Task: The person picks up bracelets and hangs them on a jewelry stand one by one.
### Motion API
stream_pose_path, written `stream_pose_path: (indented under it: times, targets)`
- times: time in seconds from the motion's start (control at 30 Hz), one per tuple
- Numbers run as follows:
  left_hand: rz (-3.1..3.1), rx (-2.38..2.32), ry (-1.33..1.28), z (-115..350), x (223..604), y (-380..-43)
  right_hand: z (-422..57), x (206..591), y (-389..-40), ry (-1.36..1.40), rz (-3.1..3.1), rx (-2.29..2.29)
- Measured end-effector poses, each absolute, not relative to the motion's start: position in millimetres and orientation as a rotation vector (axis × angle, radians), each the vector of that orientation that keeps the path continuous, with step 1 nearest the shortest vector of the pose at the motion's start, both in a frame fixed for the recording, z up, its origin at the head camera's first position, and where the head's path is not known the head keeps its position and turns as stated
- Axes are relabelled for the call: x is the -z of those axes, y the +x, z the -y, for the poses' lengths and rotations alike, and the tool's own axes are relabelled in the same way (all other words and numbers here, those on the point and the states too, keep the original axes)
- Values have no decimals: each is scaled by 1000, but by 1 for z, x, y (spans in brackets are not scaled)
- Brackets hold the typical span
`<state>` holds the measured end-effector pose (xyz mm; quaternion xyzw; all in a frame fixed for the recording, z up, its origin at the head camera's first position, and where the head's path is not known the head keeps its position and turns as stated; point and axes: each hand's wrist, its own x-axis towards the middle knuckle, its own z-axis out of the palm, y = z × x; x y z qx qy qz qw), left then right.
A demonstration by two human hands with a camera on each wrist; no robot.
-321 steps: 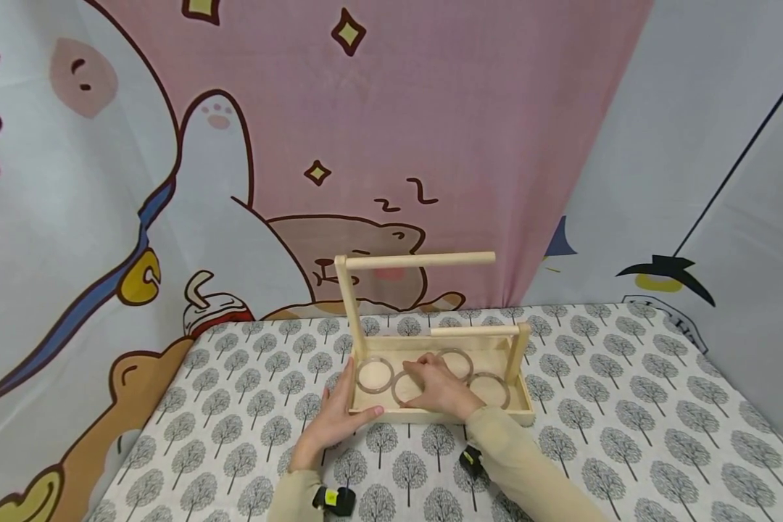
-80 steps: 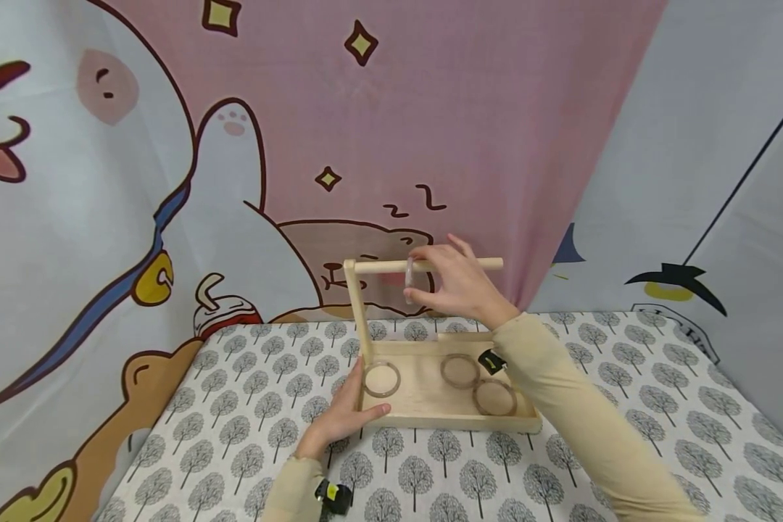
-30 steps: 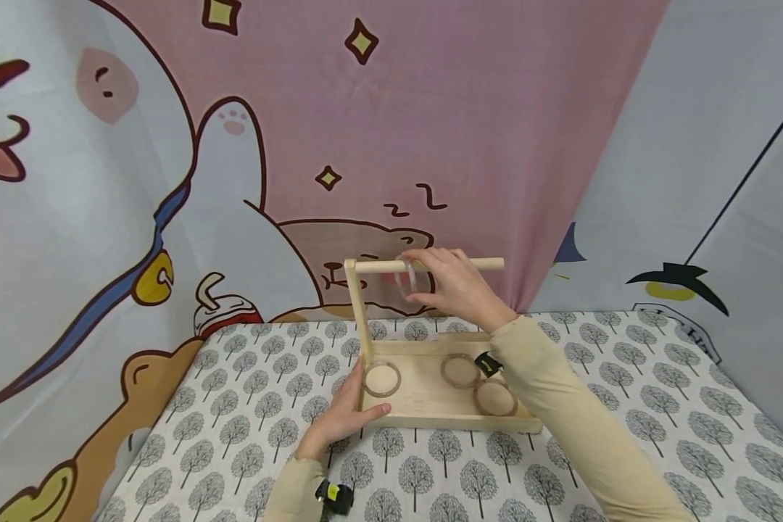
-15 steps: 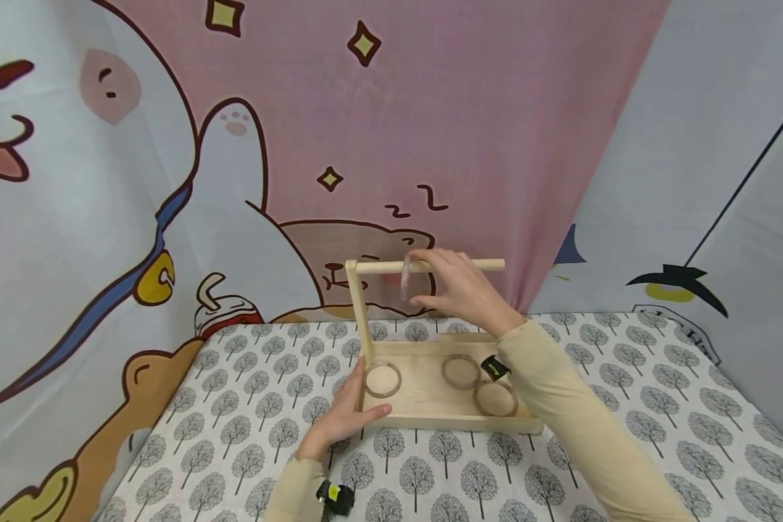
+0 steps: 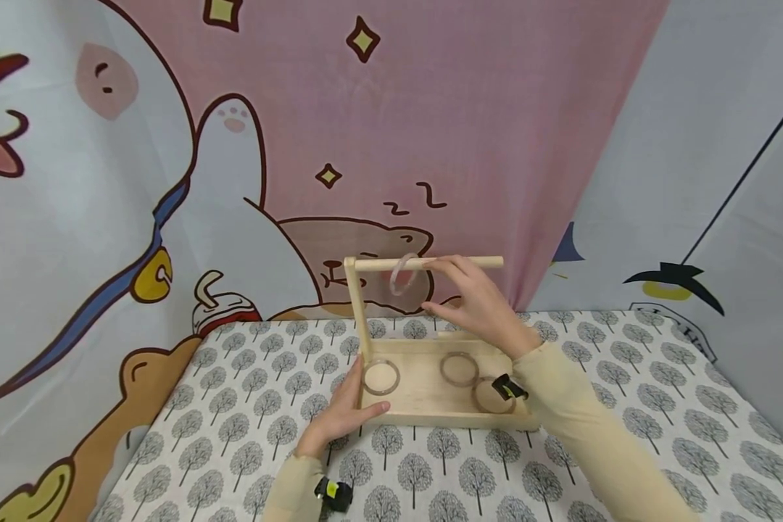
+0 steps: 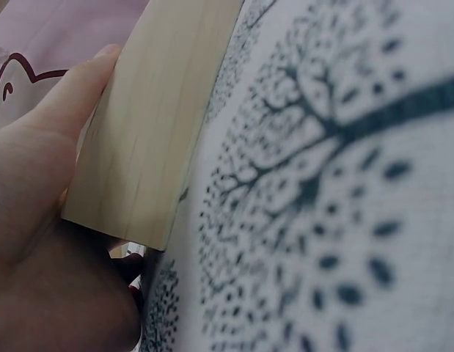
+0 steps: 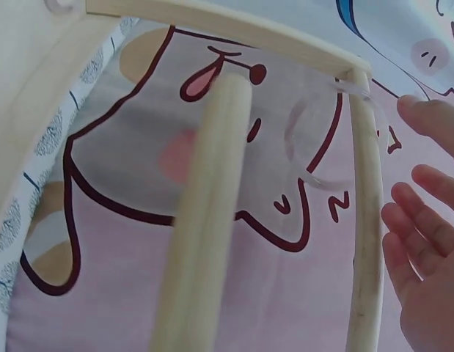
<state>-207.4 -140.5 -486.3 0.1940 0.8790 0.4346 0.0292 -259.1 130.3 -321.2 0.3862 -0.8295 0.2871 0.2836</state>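
A pale translucent bangle (image 5: 394, 281) hangs tilted on the upper rod (image 5: 466, 262) of a wooden bangle stand. My right hand (image 5: 479, 301) is just right of it, fingers apart and holding nothing; in the right wrist view a gap shows between the fingertips and the bangle (image 7: 291, 139). My left hand (image 5: 342, 417) holds the front left corner of the stand's tray (image 5: 457, 420), thumb along the front wall (image 6: 142, 147). Inside the tray lie a bangle at the left (image 5: 380, 393), another right of the middle (image 5: 441, 370) and a third (image 5: 494, 412) partly behind my wrist camera.
A shorter, lower rod (image 5: 453, 335) runs along the tray's back right, largely hidden by my right arm. The upper rod's free end (image 5: 499, 261) points right. A tree-patterned cloth (image 5: 248, 435) covers the table. Behind it hangs a cartoon curtain (image 5: 483, 130).
The bangle was lifted from the tray and threaded over the upper rod. My right hand has just let go and drawn back right, leaving it hanging. My left hand keeps its place.
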Motion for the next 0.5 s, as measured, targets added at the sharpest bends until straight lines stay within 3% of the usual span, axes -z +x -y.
stream_pose_path:
  times: [0.5]
  targets:
    - [-2716, -1365, 615, 140, 487, -207, -120, 349, -245, 1101, 2213, -850]
